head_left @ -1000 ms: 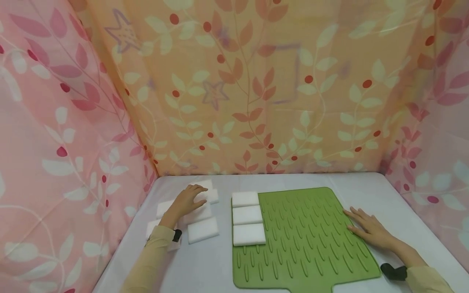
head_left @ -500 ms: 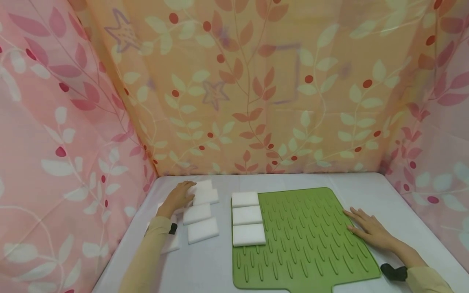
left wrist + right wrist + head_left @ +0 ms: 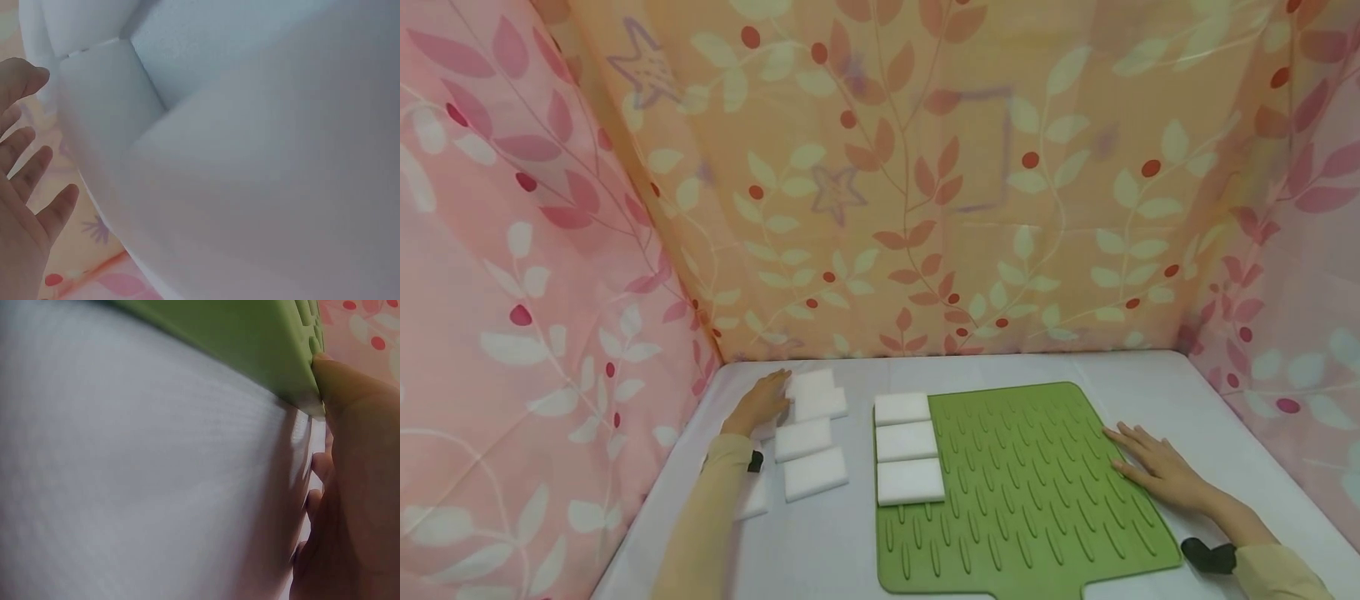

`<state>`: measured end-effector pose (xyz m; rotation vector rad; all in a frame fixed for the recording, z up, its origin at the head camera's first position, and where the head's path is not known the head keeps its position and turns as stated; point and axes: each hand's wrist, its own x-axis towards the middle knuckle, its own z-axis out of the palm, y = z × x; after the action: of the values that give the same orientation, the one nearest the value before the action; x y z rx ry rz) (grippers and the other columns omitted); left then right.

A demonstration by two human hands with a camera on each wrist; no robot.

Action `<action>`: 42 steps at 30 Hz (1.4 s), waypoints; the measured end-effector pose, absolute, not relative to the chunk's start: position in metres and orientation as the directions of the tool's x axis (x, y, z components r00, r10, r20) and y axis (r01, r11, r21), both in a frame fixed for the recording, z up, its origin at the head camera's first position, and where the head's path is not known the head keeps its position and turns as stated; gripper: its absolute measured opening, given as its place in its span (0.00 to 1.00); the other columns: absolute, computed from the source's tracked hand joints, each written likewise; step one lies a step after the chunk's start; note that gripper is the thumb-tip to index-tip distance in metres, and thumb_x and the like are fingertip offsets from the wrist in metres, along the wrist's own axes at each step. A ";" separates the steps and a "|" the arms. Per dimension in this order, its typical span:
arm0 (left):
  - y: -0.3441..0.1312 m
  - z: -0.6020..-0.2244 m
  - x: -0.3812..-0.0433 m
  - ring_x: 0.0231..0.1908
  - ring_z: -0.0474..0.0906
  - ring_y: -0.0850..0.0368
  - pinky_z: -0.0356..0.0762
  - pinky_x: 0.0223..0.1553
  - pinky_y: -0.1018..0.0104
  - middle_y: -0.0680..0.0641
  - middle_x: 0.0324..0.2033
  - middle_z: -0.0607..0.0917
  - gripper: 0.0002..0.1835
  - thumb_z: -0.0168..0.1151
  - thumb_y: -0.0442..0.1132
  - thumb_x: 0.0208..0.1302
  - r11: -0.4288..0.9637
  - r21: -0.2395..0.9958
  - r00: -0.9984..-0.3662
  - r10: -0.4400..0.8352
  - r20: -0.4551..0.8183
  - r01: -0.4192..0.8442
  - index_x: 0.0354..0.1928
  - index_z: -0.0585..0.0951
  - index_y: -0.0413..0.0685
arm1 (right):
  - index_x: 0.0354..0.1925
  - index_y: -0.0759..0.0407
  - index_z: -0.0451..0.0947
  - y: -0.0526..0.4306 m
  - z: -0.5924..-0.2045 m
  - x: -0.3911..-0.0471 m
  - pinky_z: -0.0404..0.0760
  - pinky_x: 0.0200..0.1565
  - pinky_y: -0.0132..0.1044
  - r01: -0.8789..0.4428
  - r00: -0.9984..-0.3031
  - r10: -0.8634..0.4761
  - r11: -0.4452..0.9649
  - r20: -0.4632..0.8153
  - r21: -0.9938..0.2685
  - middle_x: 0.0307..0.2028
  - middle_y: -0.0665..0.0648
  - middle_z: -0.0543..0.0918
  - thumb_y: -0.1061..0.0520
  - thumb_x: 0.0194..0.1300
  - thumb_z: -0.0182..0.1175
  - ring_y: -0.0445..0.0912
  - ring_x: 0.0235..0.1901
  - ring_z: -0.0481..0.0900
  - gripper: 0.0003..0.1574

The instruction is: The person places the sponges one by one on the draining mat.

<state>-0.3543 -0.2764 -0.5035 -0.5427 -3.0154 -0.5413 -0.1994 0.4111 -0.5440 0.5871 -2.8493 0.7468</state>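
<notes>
My left hand is at the back left, just left of two white rectangular sponges, one at the back and another overlapping it in front. In the left wrist view, the fingers are spread, with white sponges near them and nothing held. Two more white sponges lie nearer the front, and others are partly hidden under the left arm. My right hand rests flat at the right edge of a green ridged mat; its thumb touches the mat's edge.
Three white sponges form a column along the mat's left edge. The mat's handle-like tab points to the front. Floral fabric walls enclose the white table at the back and sides.
My left hand has moved left, from above the loose sponges to beside them, uncovering several. The right hand and the sponges on the mat stay as they were.
</notes>
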 end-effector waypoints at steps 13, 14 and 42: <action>-0.278 -0.502 -0.364 0.56 0.68 0.39 0.62 0.59 0.45 0.33 0.54 0.74 0.30 0.58 0.32 0.54 0.870 0.368 -0.941 0.334 0.048 0.328 0.61 0.67 0.31 | 0.68 0.56 0.59 0.411 -0.543 -0.200 0.31 0.60 0.70 -0.399 -0.916 -0.334 0.802 0.220 -0.445 0.64 0.75 0.58 0.52 0.66 0.54 0.74 0.63 0.49 0.34; -0.279 -0.503 -0.365 0.56 0.68 0.39 0.63 0.58 0.45 0.33 0.53 0.74 0.30 0.59 0.32 0.53 0.871 0.363 -0.941 0.334 0.054 0.330 0.61 0.68 0.31 | 0.68 0.56 0.59 0.411 -0.543 -0.200 0.31 0.60 0.70 -0.399 -0.917 -0.335 0.802 0.218 -0.445 0.64 0.75 0.58 0.52 0.67 0.53 0.74 0.63 0.48 0.34; -0.282 -0.480 -0.343 0.56 0.67 0.34 0.67 0.52 0.38 0.35 0.56 0.71 0.26 0.65 0.38 0.56 0.846 0.341 -0.903 0.327 0.277 0.411 0.57 0.74 0.40 | 0.67 0.57 0.59 0.413 -0.545 -0.200 0.33 0.59 0.71 -0.417 -0.908 -0.347 0.791 0.234 -0.448 0.64 0.76 0.58 0.53 0.66 0.54 0.75 0.63 0.49 0.34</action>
<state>-0.3433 -0.2821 -0.4795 -0.5692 -2.8149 -0.5890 -0.2000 0.4126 -0.5452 0.6087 -2.8397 0.7590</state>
